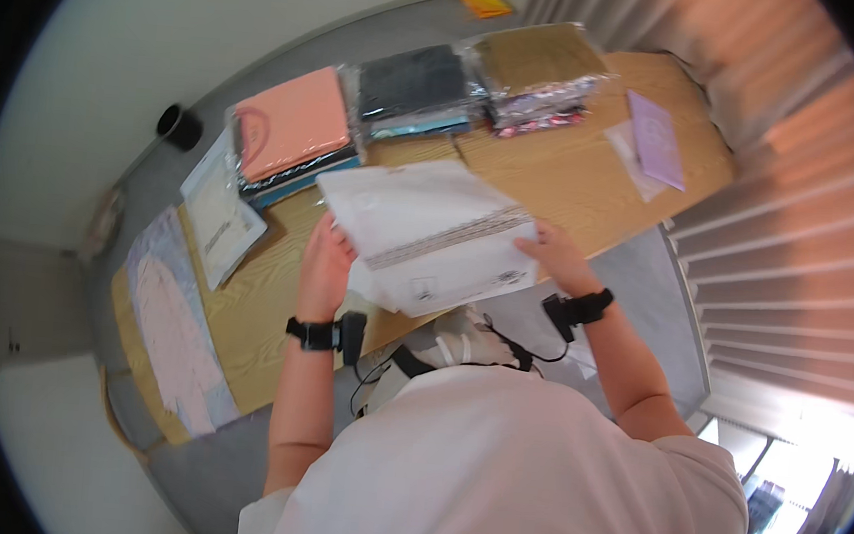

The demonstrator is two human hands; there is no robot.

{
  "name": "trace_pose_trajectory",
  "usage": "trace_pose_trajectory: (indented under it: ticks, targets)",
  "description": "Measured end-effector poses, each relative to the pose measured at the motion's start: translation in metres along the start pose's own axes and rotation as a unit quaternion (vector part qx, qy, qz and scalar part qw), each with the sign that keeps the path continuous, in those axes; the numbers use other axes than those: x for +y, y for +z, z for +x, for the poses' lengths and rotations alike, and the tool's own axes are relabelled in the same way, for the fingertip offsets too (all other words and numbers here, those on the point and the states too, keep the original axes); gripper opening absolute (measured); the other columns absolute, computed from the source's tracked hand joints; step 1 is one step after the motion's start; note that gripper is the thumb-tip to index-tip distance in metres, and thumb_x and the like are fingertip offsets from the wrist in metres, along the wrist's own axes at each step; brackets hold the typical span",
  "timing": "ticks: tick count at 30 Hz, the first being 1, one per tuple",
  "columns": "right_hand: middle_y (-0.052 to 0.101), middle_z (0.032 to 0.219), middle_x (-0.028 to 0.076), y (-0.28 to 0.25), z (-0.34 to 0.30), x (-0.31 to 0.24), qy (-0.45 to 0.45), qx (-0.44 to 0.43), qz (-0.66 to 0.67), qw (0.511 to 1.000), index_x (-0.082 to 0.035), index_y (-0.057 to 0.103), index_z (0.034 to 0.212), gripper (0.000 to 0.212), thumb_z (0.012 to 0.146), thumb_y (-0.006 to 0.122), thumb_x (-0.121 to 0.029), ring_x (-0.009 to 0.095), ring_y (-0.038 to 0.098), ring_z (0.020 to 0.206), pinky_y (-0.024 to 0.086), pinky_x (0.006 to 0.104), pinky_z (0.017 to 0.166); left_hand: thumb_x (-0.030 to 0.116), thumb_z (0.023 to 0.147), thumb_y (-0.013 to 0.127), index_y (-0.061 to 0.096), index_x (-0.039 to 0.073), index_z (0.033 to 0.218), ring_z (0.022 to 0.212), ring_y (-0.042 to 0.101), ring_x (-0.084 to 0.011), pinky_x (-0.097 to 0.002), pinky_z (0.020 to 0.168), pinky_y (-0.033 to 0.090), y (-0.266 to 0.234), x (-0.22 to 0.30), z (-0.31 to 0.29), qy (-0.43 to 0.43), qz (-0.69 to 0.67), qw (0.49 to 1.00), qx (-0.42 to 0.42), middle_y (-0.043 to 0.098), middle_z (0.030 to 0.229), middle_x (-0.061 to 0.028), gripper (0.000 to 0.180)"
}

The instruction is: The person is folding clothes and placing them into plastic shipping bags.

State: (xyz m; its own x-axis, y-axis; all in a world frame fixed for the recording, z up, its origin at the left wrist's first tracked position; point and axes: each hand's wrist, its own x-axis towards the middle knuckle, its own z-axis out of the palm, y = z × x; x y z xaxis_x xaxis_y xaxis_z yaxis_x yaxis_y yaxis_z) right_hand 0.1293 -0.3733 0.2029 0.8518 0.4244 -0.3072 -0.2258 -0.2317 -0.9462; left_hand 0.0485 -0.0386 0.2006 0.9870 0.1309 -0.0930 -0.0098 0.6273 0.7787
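Between my two hands, above the near edge of the table, is a white plastic packing bag (422, 201) with a dark patterned band across it. My left hand (325, 264) is closed on its left edge, the fingers partly hidden behind the plastic. At the right edge my right hand (556, 257) pinches the bag between thumb and fingers. The bag is tilted, and its upper left corner stands up. Just beyond it lies a stack of bagged folded garments, with a pink one (293, 126) on top.
Along the table's (544, 181) far side sit stacks topped by a dark grey packed garment (413, 82) and an olive one (539, 60). At right lies a purple packet (656, 139). A white packet (221, 211) and a pale pink garment (171, 332) lie left. A black bin (179, 128) stands beyond.
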Motion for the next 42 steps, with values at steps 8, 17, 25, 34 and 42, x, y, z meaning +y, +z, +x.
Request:
trace_pose_trajectory:
  ticks: [8,17,25,34,42]
  targets:
    - [0.063,0.100,0.006,-0.032,0.068,-0.016,0.003,-0.128,0.001,0.992,0.003,0.055,0.112,0.027,0.086,0.057,-0.005,0.011,0.059,0.087,0.048,0.0269,0.078,0.028,0.093,0.052,0.054,0.000,0.116,0.096,0.058,-0.0148,-0.0287,0.084,0.045,0.024,0.006,0.005,0.018,0.150,0.978,0.144,0.060,0.109,-0.0061,0.036]
    - [0.064,0.093,0.007,0.051,0.126,-0.009,-0.258,-0.013,-0.239,0.936,0.000,0.056,0.112,0.026,0.088,0.056,-0.010,0.012,0.059,0.083,0.047,0.0252,0.074,0.026,0.092,0.054,0.056,-0.002,0.115,0.093,0.055,-0.0119,-0.0264,0.081,0.043,0.023,0.079,-0.077,0.196,0.195,0.906,0.320,0.061,0.105,-0.0046,0.036]
    - [0.055,0.115,0.007,0.187,0.035,-0.142,-0.053,-0.391,0.007,0.919,-0.004,0.043,0.127,0.036,0.097,0.044,-0.024,0.014,0.053,0.103,0.042,0.0292,0.092,0.025,0.094,0.047,0.053,-0.003,0.119,0.091,0.060,-0.0225,-0.0330,0.079,0.046,0.064,0.090,-0.127,0.241,0.476,0.800,0.274,0.063,0.102,-0.0149,0.038]
    - [0.051,0.115,0.009,0.236,0.026,-0.167,-0.154,-0.387,0.001,0.909,-0.002,0.029,0.134,0.059,0.089,0.059,-0.025,0.015,0.051,0.108,0.042,0.0303,0.093,0.038,0.095,0.042,0.035,-0.002,0.134,0.114,0.052,-0.0268,-0.0350,0.094,0.040,0.042,0.083,-0.121,0.281,0.321,0.902,0.061,0.053,0.122,-0.0172,0.057]
    - [0.055,0.113,0.018,0.237,0.017,-0.163,-0.279,-0.419,-0.169,0.848,-0.002,0.035,0.131,0.066,0.076,0.068,-0.014,0.028,0.056,0.104,0.044,0.0346,0.089,0.030,0.098,0.040,0.052,-0.001,0.112,0.090,0.059,-0.0132,-0.0260,0.078,0.049,0.033,0.087,-0.123,0.159,0.217,0.941,0.204,0.060,0.103,-0.0083,0.036]
